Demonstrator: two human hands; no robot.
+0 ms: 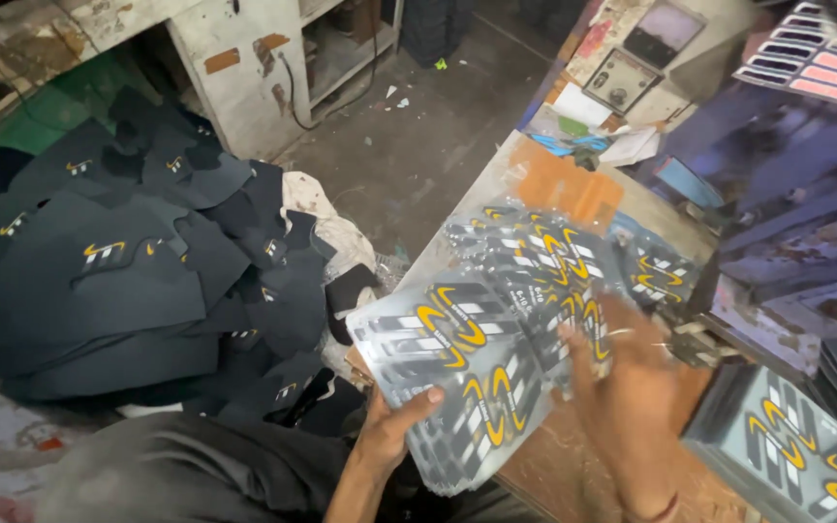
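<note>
My left hand point(391, 426) grips the near edge of a stack of shiny transfer sheets point(457, 378) printed with yellow, white and black stripe logos. My right hand point(627, 387) is blurred and lies over the right side of the fanned sheets point(544, 257), fingers spread on them. The sheets rest partly on the worn wooden table point(564, 189). Whether the right hand pinches a sheet cannot be told.
A big heap of dark fabric pieces with small logos point(138, 281) lies on the floor at left. More printed sheets point(796, 446) sit at lower right. A blue press machine point(787, 194) stands at right. A white cabinet point(244, 68) is at the back.
</note>
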